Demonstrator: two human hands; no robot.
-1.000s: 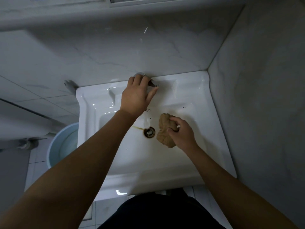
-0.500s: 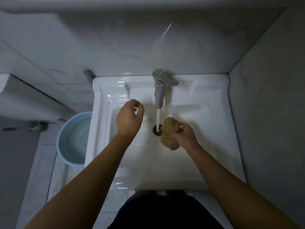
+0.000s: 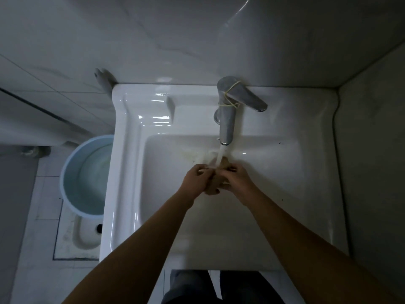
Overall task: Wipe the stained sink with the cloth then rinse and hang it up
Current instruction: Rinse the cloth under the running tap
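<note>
Left hand (image 3: 197,179) has joined right hand (image 3: 236,179) — both hands grip the cloth (image 3: 213,187) under water (image 3: 220,155).

Two hands are showing, one left hand (image 3: 195,178) and one right hand (image 3: 237,178), and they are sharing one cloth (image 3: 212,187) between them. One sink (image 3: 131,172) is lying beneath the hands. One faucet (image 3: 226,119) is standing beyond the hands and is pouring one stream of water (image 3: 220,155) onto them. One bucket (image 3: 87,172) is sitting well to the left of the left hand.
</note>
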